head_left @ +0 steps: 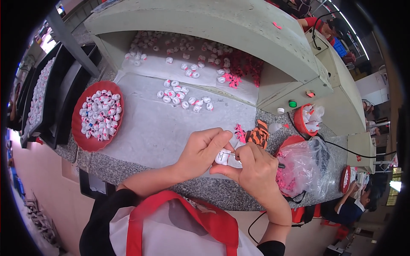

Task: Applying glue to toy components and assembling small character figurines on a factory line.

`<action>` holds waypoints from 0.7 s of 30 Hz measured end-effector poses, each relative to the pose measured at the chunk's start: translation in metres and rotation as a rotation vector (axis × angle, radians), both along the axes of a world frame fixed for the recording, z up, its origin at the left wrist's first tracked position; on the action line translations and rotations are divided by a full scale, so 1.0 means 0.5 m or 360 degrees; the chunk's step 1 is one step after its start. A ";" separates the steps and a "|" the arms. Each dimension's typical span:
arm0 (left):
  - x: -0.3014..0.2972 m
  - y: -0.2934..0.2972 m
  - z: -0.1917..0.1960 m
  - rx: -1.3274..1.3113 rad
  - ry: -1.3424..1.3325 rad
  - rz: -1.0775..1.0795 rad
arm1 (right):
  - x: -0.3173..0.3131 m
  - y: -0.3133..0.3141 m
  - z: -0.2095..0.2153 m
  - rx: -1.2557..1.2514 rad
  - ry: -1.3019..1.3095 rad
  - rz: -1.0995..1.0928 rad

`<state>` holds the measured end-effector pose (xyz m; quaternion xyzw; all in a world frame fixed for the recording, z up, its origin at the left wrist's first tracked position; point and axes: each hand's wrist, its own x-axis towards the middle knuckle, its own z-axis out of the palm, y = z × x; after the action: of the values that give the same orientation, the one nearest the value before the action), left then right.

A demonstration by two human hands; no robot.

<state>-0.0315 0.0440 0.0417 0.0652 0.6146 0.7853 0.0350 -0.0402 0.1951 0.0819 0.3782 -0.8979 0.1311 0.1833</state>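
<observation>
Pinched between the thumb and fingers of my left hand (pixel 200 151) is a small white rounded plastic piece (pixel 222 156) with dark print on it. My right hand (pixel 258 168) is closed round a thin metal hand tool, its dark end (pixel 281 165) sticking out past the palm. The tool's slim shaft (pixel 231 154) meets the white piece; whether it is tweezers or a pick I cannot tell. Just beyond my hands lie pink small parts (pixel 240 133) and an orange-and-black striped cloth (pixel 258 134). Farther off, a loose group of similar white pieces (pixel 175 94) rests on white paper (pixel 141 132).
On the left stands a red scalloped bowl (pixel 78 135) of white pieces, beside black trays (pixel 70 100). A pale metal housing (pixel 205 25) arches over more pieces and pink parts. To the right are a plastic bag (pixel 314 164) over pink parts, a red basket (pixel 304 123) and a black cable (pixel 350 150).
</observation>
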 end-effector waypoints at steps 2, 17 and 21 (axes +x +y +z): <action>0.000 -0.001 0.004 -0.0054 -0.0013 0.0070 | 0.002 -0.004 0.000 0.0022 0.0014 -0.0009; 0.003 0.003 0.009 0.0109 -0.0080 0.0063 | 0.015 -0.012 0.003 -0.0021 0.0153 -0.0066; 0.003 0.003 0.004 0.0076 -0.0094 0.0070 | 0.024 -0.007 0.010 0.0086 0.0105 -0.0073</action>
<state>-0.0302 0.0454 0.0435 0.0292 0.5958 0.8019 0.0342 -0.0283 0.1915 0.0871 0.3665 -0.9029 0.0901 0.2057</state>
